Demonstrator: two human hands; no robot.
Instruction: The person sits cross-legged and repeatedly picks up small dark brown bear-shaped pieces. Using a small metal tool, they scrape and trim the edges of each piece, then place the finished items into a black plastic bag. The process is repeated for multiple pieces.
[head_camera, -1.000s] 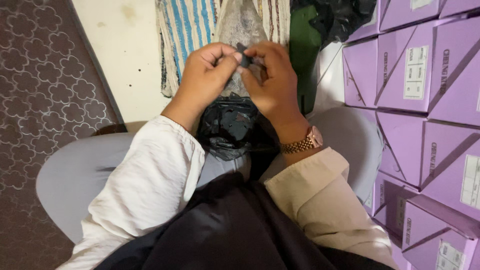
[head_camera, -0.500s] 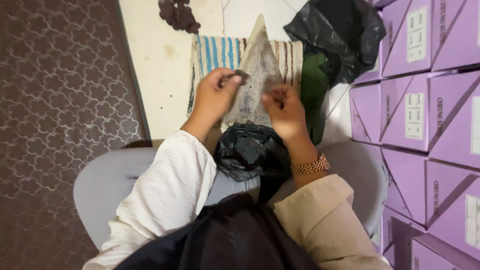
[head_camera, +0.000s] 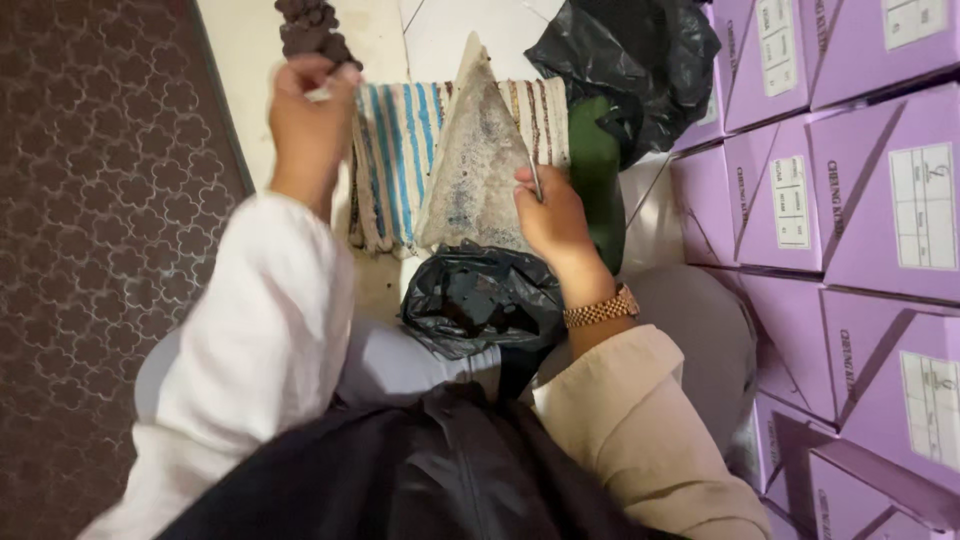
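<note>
My left hand (head_camera: 305, 115) is stretched forward and to the left, its fingers pinched on a small dark piece just below a heap of dark brown pieces (head_camera: 310, 28) on the pale floor. My right hand (head_camera: 552, 215) holds a thin metal tool (head_camera: 534, 180) against a grey triangular bag (head_camera: 478, 160) that lies on a striped cloth (head_camera: 400, 140). A gold watch is on that wrist. An open black plastic bag (head_camera: 485, 300) with dark contents sits between my knees, just under my right hand.
Purple cardboard boxes (head_camera: 850, 200) are stacked along the right side. A crumpled black bag (head_camera: 630, 60) and a green object (head_camera: 598, 170) lie beyond my right hand. A brown patterned carpet (head_camera: 100, 250) covers the left.
My hands were together working a small piece over the bag. They have parted: the left has reached out to the dark heap at the far left, the right stays by the triangular bag.
</note>
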